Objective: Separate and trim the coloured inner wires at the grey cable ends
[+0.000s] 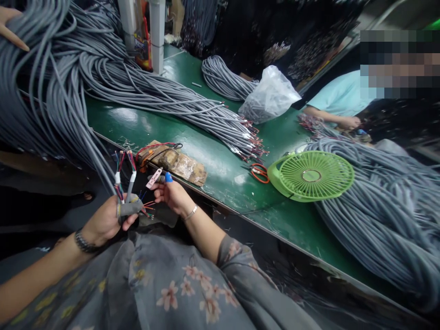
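My left hand (106,217) is closed around the ends of several grey cables (105,174), whose stripped ends fan out in thin coloured wires (129,160). A grey sleeve covers its thumb, and more loose wires (147,208) stick out beside it. Close by on the right, my right hand (173,196) pinches a small, flat, pinkish-white piece with markings (154,178); its exact kind is unclear. One finger of that hand wears a blue cover (168,177). The two hands are near each other in front of the table edge.
A cardboard-and-tape block (180,162) lies at the edge of the green table (220,169). Beyond are orange-handled scissors (259,173), a green fan (311,175), cable bundles (178,103) and a plastic bag (271,94). Another person's hand (12,27) touches cables; a co-worker's arm (325,114) shows right.
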Motion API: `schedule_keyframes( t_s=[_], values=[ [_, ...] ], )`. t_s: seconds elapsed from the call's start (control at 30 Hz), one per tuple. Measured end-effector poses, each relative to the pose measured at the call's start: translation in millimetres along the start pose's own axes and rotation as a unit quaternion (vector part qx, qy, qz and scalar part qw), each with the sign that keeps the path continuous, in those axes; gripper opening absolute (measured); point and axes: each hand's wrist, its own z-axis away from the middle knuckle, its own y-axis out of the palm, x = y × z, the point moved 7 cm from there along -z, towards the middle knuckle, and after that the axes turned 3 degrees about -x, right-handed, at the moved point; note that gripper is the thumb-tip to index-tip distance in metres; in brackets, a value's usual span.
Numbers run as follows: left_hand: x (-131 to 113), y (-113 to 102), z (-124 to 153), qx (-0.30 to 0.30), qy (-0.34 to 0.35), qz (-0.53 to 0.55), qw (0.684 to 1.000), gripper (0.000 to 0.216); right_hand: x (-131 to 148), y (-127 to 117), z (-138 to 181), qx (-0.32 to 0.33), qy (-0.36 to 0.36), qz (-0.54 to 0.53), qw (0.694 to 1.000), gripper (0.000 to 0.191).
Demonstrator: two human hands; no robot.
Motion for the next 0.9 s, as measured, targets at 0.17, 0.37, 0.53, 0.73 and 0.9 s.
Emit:
schedule_keyframes(
  t_s=[0.17,0.37,0.53,0.73,0.9],
  values=[
    [0,1,-13,0.065,-0.038,0.031,0.997,0.056,12,5,-9,-0.035,-0.098,-0.011,0.995,0.052],
    [5,0,-23,0.083,-0.066,0.046,0.993,0.044,5,-2,-7,-0.124,-0.154,0.016,0.98,0.053],
    [6,3,-27,0.1,-0.073,0.043,0.991,0.041,-1,15,-16,-0.06,-0.067,-0.103,0.991,0.053],
    [14,0,-34,0.11,-0.089,0.054,0.988,0.037,2,18,-13,-0.071,-0.047,-0.162,0.983,0.041],
    [15,-1,-34,0.107,-0.086,0.047,0.989,0.037,0,18,-12,-0.063,-0.028,-0.165,0.984,0.046]
  ],
)
